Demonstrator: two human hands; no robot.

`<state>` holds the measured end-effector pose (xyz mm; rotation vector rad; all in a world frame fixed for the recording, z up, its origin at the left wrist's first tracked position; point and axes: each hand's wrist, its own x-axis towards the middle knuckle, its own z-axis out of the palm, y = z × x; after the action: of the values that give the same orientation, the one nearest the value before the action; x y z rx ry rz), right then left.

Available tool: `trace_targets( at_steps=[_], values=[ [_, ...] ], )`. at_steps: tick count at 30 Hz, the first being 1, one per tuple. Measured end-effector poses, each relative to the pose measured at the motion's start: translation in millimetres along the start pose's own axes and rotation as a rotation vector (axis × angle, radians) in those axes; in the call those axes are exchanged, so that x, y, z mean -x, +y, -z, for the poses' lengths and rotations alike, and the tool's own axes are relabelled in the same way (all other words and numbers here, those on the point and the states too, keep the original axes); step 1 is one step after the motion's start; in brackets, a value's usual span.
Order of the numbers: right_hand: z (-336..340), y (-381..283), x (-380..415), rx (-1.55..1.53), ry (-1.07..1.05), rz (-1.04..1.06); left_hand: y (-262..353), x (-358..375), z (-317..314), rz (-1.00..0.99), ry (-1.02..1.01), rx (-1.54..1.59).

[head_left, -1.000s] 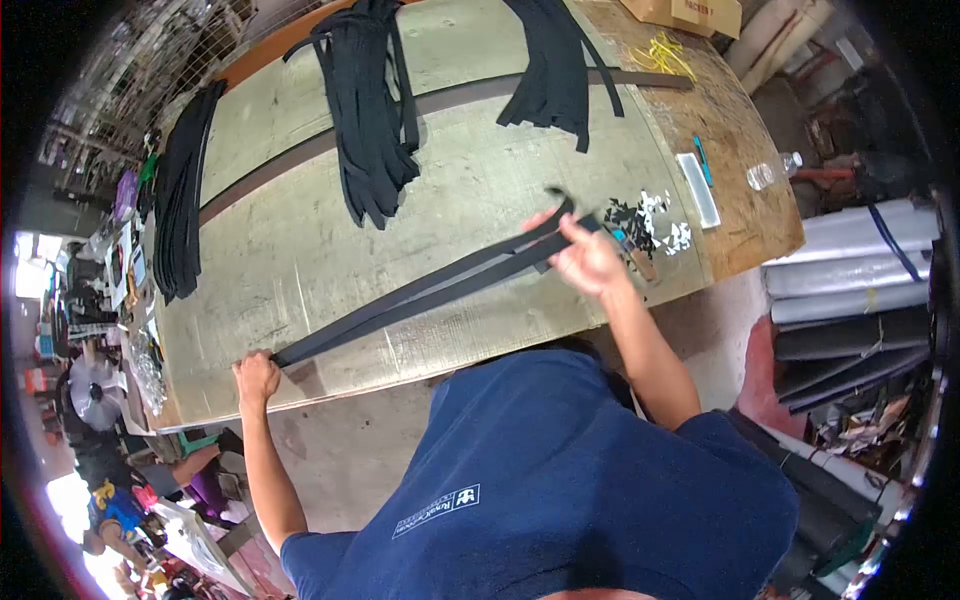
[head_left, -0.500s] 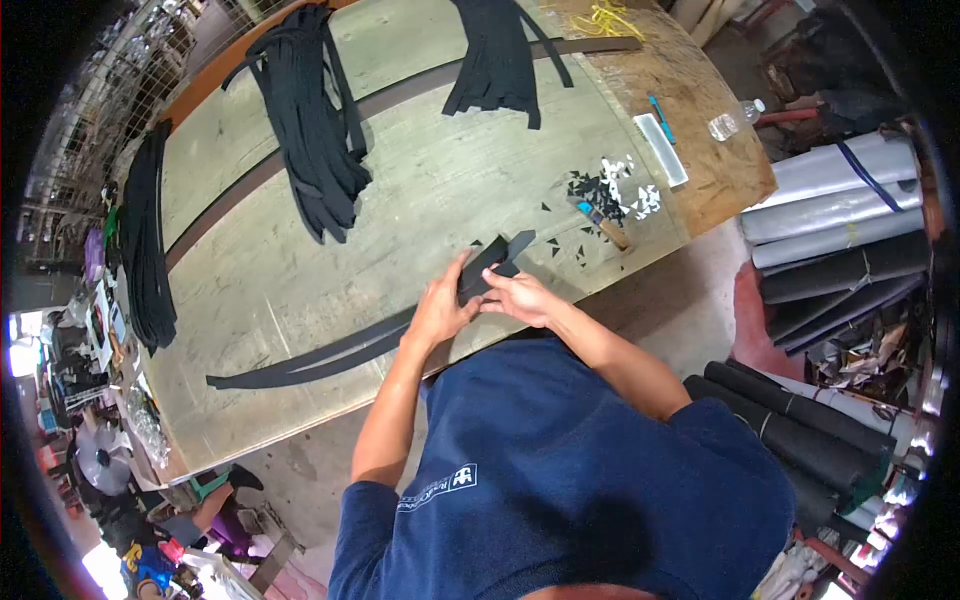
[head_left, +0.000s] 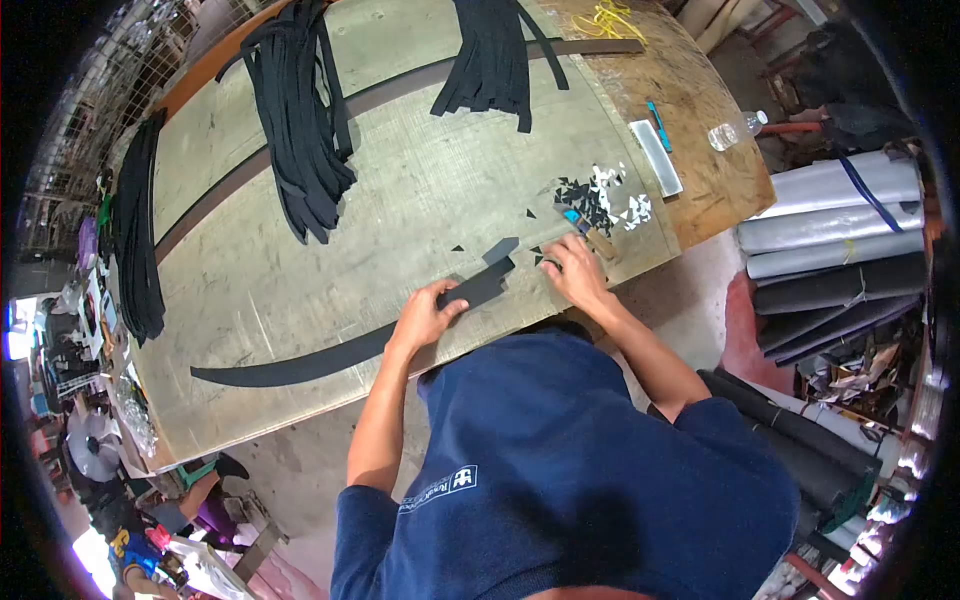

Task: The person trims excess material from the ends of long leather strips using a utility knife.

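Black fabric strips (head_left: 300, 368) lie stacked along the near side of the table, their angled ends overlapping at the right. My left hand (head_left: 428, 318) holds the stack near that end, thumb on top. My right hand (head_left: 577, 275) is apart from the strips, fingers bent and spread over the table, with nothing visible in them. Just beyond its fingers lies a cutting tool with a wooden handle (head_left: 600, 243) and a blue part. Small black triangular scraps (head_left: 590, 208) and white scraps (head_left: 637, 212) are heaped around the tool, with a few loose ones by my right fingers.
Bundles of black strips (head_left: 300, 140) hang over a brown bar (head_left: 390, 97) across the table (head_left: 400, 200). At the right are a whitish tray (head_left: 656, 160), a blue cutter (head_left: 659, 125), yellow string (head_left: 608, 22) and a clear bottle (head_left: 735, 132). Rolled material (head_left: 830, 210) is stacked beyond the table.
My right hand has let go of the strip ends and moved right toward the wooden-handled tool. The strips now lie flatter and closer together under my left hand.
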<state>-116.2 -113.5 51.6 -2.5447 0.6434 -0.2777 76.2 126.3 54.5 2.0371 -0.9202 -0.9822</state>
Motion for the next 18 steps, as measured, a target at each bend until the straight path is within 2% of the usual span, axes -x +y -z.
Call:
trace_targets(
  at_steps=[2, 5, 11, 13, 16, 18],
  values=[
    [-6.4, -8.1, -3.2, -0.070, -0.024, 0.089, 1.3, -6.0, -0.3, 0.003, 0.021, -0.013],
    [-12.4, -12.7, -4.6, -0.112, -0.076, 0.109, 21.6, -1.2, 11.4, 0.000, 0.067, -0.048],
    [-22.5, 31.3, -27.9, -0.116, 0.083, 0.146, 22.8, 18.4, 25.0, -0.104, 0.119, -0.095],
    [-13.8, 25.2, -34.5, -0.109, 0.113, 0.136, 17.1, 27.3, 23.4, -0.050, 0.119, -0.257],
    [-18.8, 8.5, -34.6, -0.186, 0.012, 0.256, 14.0, 37.3, 13.2, 0.007, 0.178, -0.508],
    [-25.1, -6.3, -32.2, -0.265, -0.082, 0.307, 21.3, 33.6, 0.8, -0.096, 0.244, -0.516]
  ],
)
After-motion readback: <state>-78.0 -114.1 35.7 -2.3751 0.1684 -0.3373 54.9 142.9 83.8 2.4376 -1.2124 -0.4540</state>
